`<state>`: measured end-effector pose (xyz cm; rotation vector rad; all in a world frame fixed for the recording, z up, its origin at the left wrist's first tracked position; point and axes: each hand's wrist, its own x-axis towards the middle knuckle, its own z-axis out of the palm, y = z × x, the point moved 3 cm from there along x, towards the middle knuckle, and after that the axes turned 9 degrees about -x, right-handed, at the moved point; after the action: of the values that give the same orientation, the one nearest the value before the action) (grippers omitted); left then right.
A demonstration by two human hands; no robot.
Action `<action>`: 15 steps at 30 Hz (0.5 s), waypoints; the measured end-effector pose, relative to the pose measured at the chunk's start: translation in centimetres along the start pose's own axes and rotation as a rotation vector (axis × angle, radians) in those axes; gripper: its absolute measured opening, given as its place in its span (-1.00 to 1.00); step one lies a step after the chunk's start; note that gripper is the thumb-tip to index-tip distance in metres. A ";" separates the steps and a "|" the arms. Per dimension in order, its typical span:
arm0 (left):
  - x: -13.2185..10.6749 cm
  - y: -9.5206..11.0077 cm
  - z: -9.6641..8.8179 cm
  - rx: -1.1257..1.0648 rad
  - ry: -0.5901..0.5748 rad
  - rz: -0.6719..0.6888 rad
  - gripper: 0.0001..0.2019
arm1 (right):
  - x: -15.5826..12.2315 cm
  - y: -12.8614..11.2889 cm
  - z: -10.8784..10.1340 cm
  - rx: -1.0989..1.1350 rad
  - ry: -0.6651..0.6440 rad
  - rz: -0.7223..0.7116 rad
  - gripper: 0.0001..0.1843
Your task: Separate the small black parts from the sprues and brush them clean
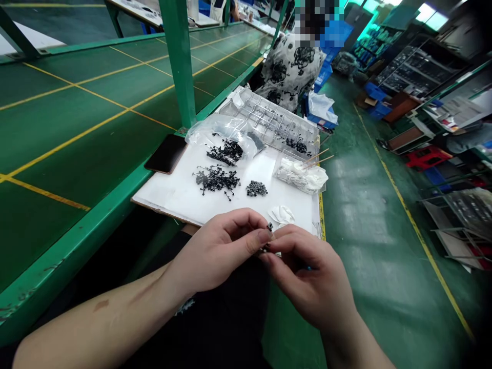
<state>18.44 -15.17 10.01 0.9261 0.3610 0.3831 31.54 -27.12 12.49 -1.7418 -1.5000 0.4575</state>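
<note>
The left hand (217,252) and right hand (307,277) pinch a tiny black plastic part (269,226) in a tight fingertip grip above a white plastic board (172,197); a slack pinch could drop it among the black moulded clusters (216,180).

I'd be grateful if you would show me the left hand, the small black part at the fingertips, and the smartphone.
Left hand (215,251): head view, on the back of the hand.
Small black part (269,226): head view, on its exposed top.
Smartphone (166,154): head view, on its dark face.

Plastic tray (265,120) blocks the right hand (311,277) past the white board (172,195)
</note>
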 end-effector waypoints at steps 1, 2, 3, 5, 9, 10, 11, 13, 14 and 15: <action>0.0 0.0 0.0 0.019 0.000 0.002 -0.83 | -0.2 -0.1 -0.2 -0.024 -0.021 -0.020 -0.93; 0.0 0.1 0.0 0.061 -0.005 0.003 -0.82 | -0.4 0.0 -0.6 -0.033 -0.018 -0.029 -0.91; -0.1 0.2 -0.1 0.119 -0.009 0.011 -0.81 | -0.7 0.0 -1.2 -0.015 0.017 -0.023 -0.86; -0.4 0.4 -0.4 0.246 -0.006 0.045 -0.77 | -1.3 0.5 -2.7 0.105 0.191 0.026 -0.65; -0.8 0.3 -1.2 0.407 0.040 0.090 -0.73 | -2.0 1.4 -5.3 0.308 0.691 -0.046 -0.35; -0.8 0.1 -1.4 0.438 0.051 0.091 -0.74 | -2.1 1.6 -5.6 0.323 0.768 -0.086 -0.38; -0.9 0.0 -1.6 0.467 0.064 0.095 -0.74 | -2.1 1.8 -5.7 0.340 0.814 -0.101 -0.41; -0.9 -0.2 -1.8 0.513 0.085 0.102 -0.75 | -2.2 2.4 -5.7 0.393 0.844 -0.062 -0.45; -0.9 -0.3 -1.9 0.523 0.085 0.106 -0.76 | -2.3 2.6 -5.6 0.427 0.844 -0.026 -0.44; -0.9 -0.3 -1.9 0.524 0.080 0.110 -0.76 | -2.4 2.8 -5.4 0.460 0.840 0.007 -0.43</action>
<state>16.86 -14.42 8.85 1.4491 0.4973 0.4363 36.62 -31.12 13.29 -1.3109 -0.7129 0.0320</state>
